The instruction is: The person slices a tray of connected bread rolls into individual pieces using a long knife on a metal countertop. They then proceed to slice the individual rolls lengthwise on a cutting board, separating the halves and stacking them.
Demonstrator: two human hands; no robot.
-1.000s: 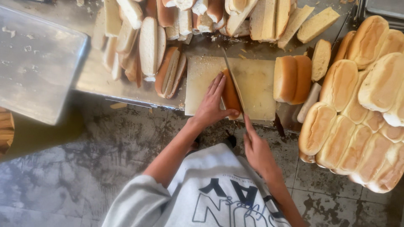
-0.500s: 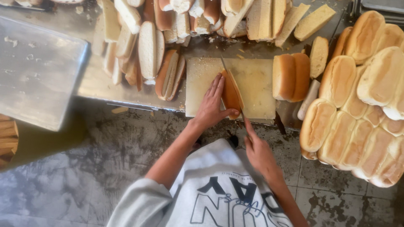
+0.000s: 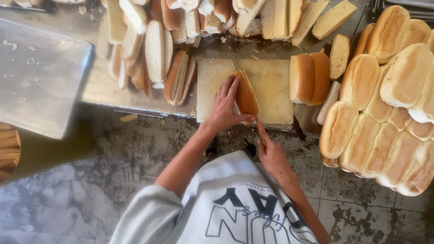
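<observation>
Bread slicing, midway: left hand (image 3: 224, 106) fingers pressing golden oblong bun (image 3: 246, 95); right hand (image 3: 271, 156) gripping knife; sliced pile (image 3: 149, 45) at eleven o'clock, whole golden loaves (image 3: 384, 104) at three.

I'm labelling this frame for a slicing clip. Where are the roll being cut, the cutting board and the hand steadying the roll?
roll (image 3: 246, 96), head view, on its brown crust.
cutting board (image 3: 271, 86), head view, on the bare pale surface right of the roll.
left hand (image 3: 222, 110), head view, on the back of the hand.
</observation>
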